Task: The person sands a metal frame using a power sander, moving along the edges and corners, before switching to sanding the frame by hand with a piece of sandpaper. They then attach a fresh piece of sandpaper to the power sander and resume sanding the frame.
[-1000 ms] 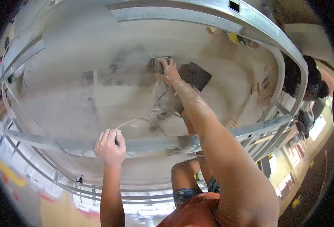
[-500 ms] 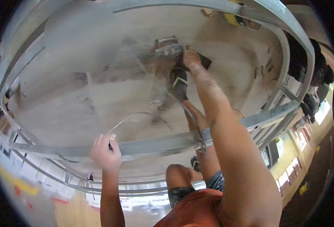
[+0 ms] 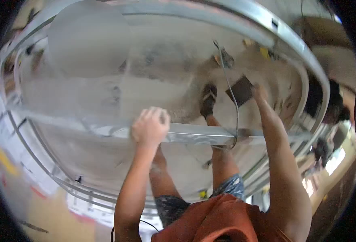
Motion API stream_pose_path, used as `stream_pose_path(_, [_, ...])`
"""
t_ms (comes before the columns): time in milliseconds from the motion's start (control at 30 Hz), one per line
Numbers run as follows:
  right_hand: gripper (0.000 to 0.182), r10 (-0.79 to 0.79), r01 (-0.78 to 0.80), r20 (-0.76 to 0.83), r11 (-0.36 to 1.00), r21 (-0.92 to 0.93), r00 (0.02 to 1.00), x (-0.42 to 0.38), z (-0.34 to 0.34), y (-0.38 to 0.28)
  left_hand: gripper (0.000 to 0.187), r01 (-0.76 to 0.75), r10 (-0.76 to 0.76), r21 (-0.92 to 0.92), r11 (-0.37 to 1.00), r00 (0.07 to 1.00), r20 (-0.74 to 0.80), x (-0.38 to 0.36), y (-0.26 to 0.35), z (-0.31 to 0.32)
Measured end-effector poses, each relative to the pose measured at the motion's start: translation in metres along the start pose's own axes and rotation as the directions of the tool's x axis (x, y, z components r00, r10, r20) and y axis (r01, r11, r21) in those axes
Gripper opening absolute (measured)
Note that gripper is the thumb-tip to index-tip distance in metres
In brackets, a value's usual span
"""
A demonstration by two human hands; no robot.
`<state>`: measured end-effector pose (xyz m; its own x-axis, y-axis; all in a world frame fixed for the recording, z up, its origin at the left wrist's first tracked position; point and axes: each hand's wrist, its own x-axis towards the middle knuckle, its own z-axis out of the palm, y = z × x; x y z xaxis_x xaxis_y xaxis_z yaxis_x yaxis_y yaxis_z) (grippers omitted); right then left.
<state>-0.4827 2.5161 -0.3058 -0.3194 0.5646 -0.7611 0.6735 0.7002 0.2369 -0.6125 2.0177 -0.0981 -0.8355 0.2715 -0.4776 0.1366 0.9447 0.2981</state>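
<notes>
My left hand (image 3: 150, 126) is closed in a loose fist at the metal rail (image 3: 200, 134) that crosses in front of me. What its fingers hold, if anything, is hidden. Lower right of the floor area, my right hand (image 3: 259, 92) grips the edge of a dark, flat, square piece (image 3: 241, 91). A grey cable (image 3: 231, 86) runs past that piece and down over the rail. Near the cable's upper part lies a blurred dark object (image 3: 225, 59) on the floor.
A frame of metal bars (image 3: 262, 20) surrounds the dusty floor (image 3: 153, 92). My dark shoe (image 3: 208, 99) stands beyond the rail. Dark blurred shapes (image 3: 327, 101) are at the right, and a round blur covers the upper left.
My right hand has moved right and nearer, bringing the dark square piece away from the blurred object on the floor. My left hand has shifted right and up along the rail.
</notes>
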Motion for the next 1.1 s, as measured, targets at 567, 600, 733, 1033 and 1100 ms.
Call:
stream_pose_path(567, [0.009, 0.137, 0.083, -0.065, -0.126, 0.989, 0.988, -0.558, -0.161, -0.121, 0.032, 0.076, 0.746, -0.955, 0.287, 0.607, 0.273, 0.007, -0.224, -0.252])
stream_pose_path(600, [0.009, -0.167, 0.086, -0.128, -0.237, 0.968, 0.978, -0.559, -0.144, -0.177, 0.028, -0.100, 0.712, -0.992, 0.071, 0.702, -0.020, 0.021, -0.298, -0.253])
stream_pose_path(733, [0.038, -0.223, 0.019, -0.001, 0.080, 0.997, 0.975, -0.622, -0.151, -0.437, 0.043, 0.244, -0.201, -0.958, 0.153, 0.957, 0.212, -0.036, -0.582, -0.382])
stream_pose_path(1033, [0.034, -0.630, 0.266, -0.064, 0.232, 0.936, 0.774, -0.700, -0.260, -0.735, 0.035, 0.452, -0.488, -0.529, 0.718, 0.869, 0.081, -0.179, -0.889, -0.720])
stream_pose_path(1100, [0.034, -0.654, 0.367, -0.195, 0.136, 0.920, 0.731, -0.718, -0.296, -0.822, 0.037, 0.556, -0.575, -0.277, 0.783, 0.818, 0.018, -0.168, -0.889, -0.819])
